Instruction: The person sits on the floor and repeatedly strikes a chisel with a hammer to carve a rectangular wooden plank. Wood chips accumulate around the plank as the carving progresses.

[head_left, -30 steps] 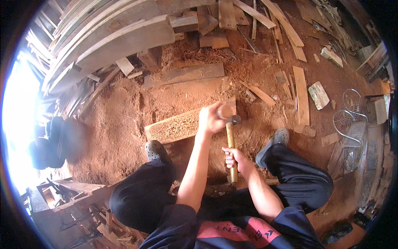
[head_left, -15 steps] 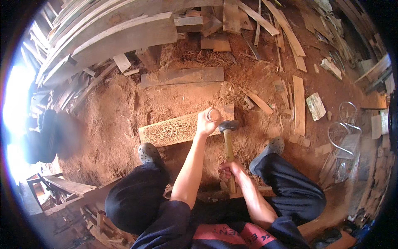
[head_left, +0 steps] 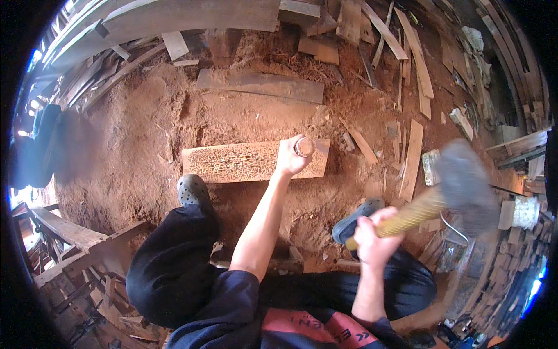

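Observation:
A thick wooden board (head_left: 229, 163), its face covered in small gouged pits, lies on the dirt floor in front of my feet. My left hand (head_left: 288, 161) is closed around an upright chisel-like tool with a round wooden handle (head_left: 304, 146), over the board's right part. Only the handle's end shows; the hand hides the blade. Held up to the right, away from the board, is a hammer (head_left: 418, 214) with a yellowish handle and a dark head blurred by motion. My right hand (head_left: 376, 239) is wrapped around the lower end of its handle.
A flat plank (head_left: 261, 86) lies beyond the board. Stacked timber (head_left: 192, 17) fills the far left, and loose wood strips (head_left: 411, 160) lie to the right. A wooden frame (head_left: 72, 232) stands at my left. My clog-covered feet (head_left: 193, 191) flank the board's near side.
The hammer has swung up and to the right, from beside the left hand to high over my right knee. My left hand keeps its grip at the board. The whole view has shifted somewhat.

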